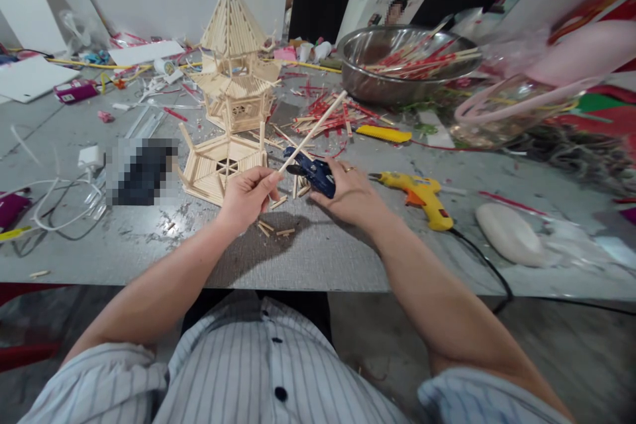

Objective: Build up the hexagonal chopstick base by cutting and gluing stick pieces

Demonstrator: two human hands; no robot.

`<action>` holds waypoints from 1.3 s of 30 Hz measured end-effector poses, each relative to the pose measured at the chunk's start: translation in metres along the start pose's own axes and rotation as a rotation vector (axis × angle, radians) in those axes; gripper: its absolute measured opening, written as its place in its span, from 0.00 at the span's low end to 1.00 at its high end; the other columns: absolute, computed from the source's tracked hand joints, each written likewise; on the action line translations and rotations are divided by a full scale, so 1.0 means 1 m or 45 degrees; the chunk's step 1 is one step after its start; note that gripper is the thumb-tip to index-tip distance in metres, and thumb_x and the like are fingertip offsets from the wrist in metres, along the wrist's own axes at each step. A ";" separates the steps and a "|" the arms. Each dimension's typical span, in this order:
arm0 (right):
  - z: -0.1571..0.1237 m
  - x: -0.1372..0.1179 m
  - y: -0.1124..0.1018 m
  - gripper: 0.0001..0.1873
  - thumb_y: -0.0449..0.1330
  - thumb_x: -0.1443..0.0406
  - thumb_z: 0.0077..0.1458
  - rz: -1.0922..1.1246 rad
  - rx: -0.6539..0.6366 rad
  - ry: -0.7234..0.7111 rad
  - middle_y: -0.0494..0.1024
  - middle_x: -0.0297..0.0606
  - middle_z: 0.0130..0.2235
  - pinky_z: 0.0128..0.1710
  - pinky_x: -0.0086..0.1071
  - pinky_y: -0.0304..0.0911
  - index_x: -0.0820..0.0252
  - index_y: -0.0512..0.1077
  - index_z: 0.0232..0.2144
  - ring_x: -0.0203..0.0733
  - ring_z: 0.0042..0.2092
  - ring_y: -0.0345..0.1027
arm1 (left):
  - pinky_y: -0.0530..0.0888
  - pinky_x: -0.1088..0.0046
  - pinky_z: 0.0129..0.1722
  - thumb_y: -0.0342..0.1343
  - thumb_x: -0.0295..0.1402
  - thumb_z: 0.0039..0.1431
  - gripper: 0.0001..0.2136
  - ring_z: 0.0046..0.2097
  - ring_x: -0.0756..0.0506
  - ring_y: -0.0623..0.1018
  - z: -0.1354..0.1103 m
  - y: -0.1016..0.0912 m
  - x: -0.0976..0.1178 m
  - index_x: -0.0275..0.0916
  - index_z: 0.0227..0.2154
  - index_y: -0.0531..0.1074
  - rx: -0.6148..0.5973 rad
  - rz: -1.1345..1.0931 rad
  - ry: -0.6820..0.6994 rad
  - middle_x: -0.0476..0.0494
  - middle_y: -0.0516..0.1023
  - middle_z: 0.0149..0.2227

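Pinched in my left hand (251, 197) is a thin wooden stick (318, 127), which slants up to the right. My right hand (350, 192) is wrapped round a dark blue hand cutter (318, 173), its jaws close to the stick's lower part; whether they touch it I cannot tell. Just beyond my left hand lies a hexagonal stick-built base (199, 159) with short upright posts. Behind it stands a tiered pagoda model (233, 26) made of the same sticks. Short cut stick pieces (265, 228) lie on the table below my hands.
To the right lie a yellow glue gun (422, 195) with a black cord and a white oval object (509, 233). A yellow utility knife (383, 134) and red-and-white sticks (332, 116) are farther back. A metal bowl (368, 83) holds more sticks. Cables (50, 202) lie at left.
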State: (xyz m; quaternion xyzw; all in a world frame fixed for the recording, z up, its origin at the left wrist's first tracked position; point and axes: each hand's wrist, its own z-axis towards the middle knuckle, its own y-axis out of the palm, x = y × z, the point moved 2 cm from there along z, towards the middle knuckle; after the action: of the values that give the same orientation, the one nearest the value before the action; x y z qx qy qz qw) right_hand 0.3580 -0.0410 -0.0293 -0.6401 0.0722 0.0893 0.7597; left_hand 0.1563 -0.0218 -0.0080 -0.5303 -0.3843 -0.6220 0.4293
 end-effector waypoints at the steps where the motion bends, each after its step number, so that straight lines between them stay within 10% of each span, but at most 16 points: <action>1: 0.001 0.001 0.003 0.41 0.53 0.50 0.49 -0.055 -0.009 0.048 0.64 0.57 0.54 0.52 0.49 0.53 0.68 0.53 0.59 0.59 0.55 0.58 | 0.54 0.80 0.14 0.55 0.40 0.52 0.11 0.15 0.58 0.59 0.000 0.000 0.000 0.36 0.27 0.70 0.016 0.078 0.010 0.53 0.69 0.18; 10: 0.005 -0.001 0.006 0.37 0.50 0.47 0.54 -0.126 0.096 0.149 0.66 0.57 0.54 0.49 0.49 0.54 0.69 0.60 0.56 0.58 0.53 0.59 | 0.60 0.78 0.24 0.49 0.34 0.56 0.09 0.22 0.54 0.63 0.001 0.000 0.000 0.35 0.27 0.70 -0.016 0.823 0.125 0.52 0.68 0.19; 20: -0.019 -0.032 -0.014 0.10 0.53 0.61 0.58 -0.296 0.887 -0.693 0.77 0.33 0.40 0.55 0.42 0.45 0.51 0.73 0.40 0.41 0.47 0.64 | 0.59 0.78 0.24 0.49 0.33 0.57 0.12 0.21 0.54 0.63 -0.003 0.010 0.002 0.36 0.19 0.66 -0.205 0.907 0.051 0.53 0.67 0.17; 39: -0.018 -0.027 -0.008 0.14 0.52 0.58 0.58 -0.100 0.684 -0.669 0.76 0.36 0.27 0.31 0.33 0.53 0.57 0.75 0.30 0.37 0.30 0.63 | 0.60 0.78 0.23 0.48 0.35 0.56 0.11 0.20 0.54 0.63 -0.006 0.017 0.000 0.36 0.21 0.66 -0.264 0.664 -0.082 0.53 0.66 0.17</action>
State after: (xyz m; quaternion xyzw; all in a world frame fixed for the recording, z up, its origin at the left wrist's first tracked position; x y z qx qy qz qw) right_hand 0.3338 -0.0616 -0.0182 -0.3756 -0.1287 0.1992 0.8959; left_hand 0.1706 -0.0336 -0.0089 -0.6719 -0.1826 -0.5093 0.5058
